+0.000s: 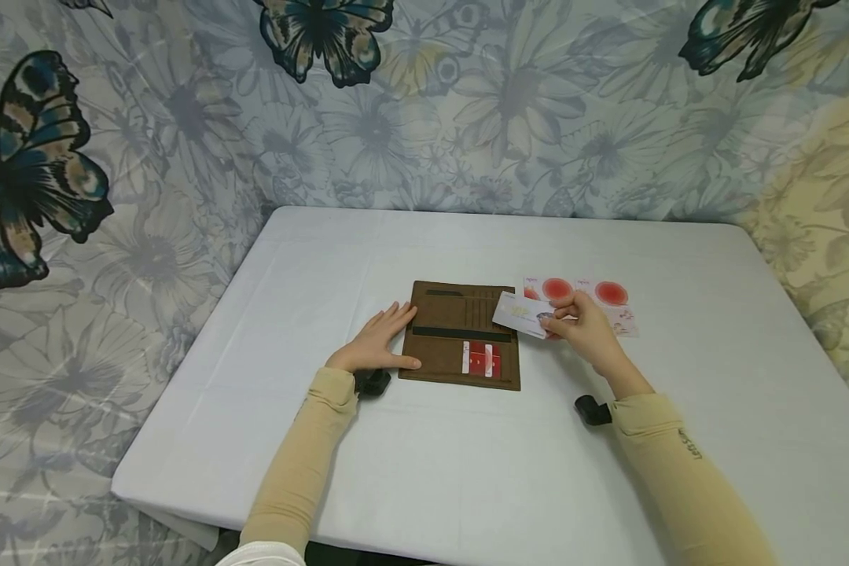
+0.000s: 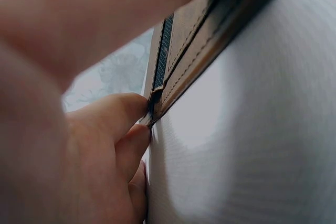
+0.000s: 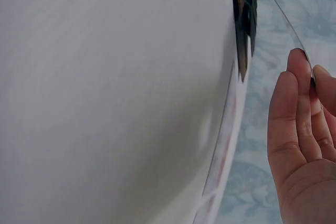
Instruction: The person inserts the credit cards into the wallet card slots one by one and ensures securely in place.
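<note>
A brown wallet (image 1: 431,358) lies spread open on the white table, with card slots in its upper half and red-and-white cards (image 1: 481,359) tucked in the lower half. My left hand (image 1: 378,342) rests at its left edge, fingers fairly straight; the left wrist view shows fingertips touching the wallet's stitched edge (image 2: 181,77). Over the wallet's right side, my right hand (image 1: 587,330) pinches a white card (image 1: 520,313) between thumb and fingers. From the right wrist the card (image 3: 289,22) appears edge-on, slightly curved and raised above the table.
Two white cards with red circles, one on the left (image 1: 534,287) and one on the right (image 1: 611,295), lie right of the wallet, the left one partly hidden by my right hand. The white table (image 1: 424,464) meets a butterfly-patterned backdrop (image 1: 523,110) at the back.
</note>
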`<state>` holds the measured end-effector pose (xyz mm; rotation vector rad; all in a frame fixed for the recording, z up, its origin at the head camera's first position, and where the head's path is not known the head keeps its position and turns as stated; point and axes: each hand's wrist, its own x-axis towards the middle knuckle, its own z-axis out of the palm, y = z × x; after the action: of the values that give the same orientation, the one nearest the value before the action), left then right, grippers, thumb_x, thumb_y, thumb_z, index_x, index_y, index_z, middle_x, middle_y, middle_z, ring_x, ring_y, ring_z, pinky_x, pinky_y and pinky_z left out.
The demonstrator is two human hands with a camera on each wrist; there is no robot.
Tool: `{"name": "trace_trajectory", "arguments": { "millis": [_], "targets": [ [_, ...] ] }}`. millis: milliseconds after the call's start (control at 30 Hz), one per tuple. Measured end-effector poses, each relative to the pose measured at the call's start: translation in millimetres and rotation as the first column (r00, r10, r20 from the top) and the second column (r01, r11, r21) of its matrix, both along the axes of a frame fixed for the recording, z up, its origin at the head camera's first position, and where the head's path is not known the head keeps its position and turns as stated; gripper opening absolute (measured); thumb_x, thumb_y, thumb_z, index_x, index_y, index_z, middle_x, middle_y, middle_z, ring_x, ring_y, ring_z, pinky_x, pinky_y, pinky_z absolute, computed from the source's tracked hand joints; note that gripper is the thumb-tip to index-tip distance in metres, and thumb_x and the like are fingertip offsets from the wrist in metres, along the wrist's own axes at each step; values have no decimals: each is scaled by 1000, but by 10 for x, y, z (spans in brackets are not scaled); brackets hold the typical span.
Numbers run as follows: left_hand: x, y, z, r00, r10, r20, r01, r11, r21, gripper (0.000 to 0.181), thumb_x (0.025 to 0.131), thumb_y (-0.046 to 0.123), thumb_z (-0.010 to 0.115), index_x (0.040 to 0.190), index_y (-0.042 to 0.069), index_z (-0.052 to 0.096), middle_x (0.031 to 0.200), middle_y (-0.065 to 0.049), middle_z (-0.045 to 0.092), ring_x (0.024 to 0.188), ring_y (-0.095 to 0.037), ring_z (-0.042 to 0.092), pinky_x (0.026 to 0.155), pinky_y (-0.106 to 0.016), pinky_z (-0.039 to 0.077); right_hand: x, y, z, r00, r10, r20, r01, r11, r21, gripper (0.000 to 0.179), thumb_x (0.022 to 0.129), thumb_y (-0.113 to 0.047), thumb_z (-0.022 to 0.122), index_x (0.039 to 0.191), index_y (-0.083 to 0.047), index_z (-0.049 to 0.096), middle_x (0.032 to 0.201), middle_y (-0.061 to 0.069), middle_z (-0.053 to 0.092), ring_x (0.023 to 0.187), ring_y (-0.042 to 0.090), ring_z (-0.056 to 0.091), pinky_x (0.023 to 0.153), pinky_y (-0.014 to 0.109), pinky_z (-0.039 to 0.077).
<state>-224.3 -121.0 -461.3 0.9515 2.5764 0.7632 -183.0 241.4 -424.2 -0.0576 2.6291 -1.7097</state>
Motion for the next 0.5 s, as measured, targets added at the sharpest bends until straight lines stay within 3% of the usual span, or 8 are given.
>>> {"name": "trace_trajectory", "arguments": {
  "millis": [267, 500],
  "targets": [
    [0, -3, 6, 1000, 6, 3, -6, 1000, 3, 100, 79, 48, 69, 150, 8, 10, 154, -9, 4, 139, -23, -5, 110, -40, -3, -139, -259, -20, 1000, -5, 26, 5, 1000, 5, 34, 85, -1, 66, 108, 11, 44, 87, 18, 55, 66, 10, 61, 63, 25, 54],
    [-2, -8, 2, 1000, 3, -2, -3, 1000, 0, 101, 78, 51, 68, 149, 7, 11, 154, -10, 5, 139, -24, -4, 110, -40, -2, -199, -388, -27, 998, 13, 63, -10, 999, -41, 35, 83, 3, 66, 108, 13, 44, 84, 19, 57, 62, 16, 64, 66, 39, 55]
  ]
}}
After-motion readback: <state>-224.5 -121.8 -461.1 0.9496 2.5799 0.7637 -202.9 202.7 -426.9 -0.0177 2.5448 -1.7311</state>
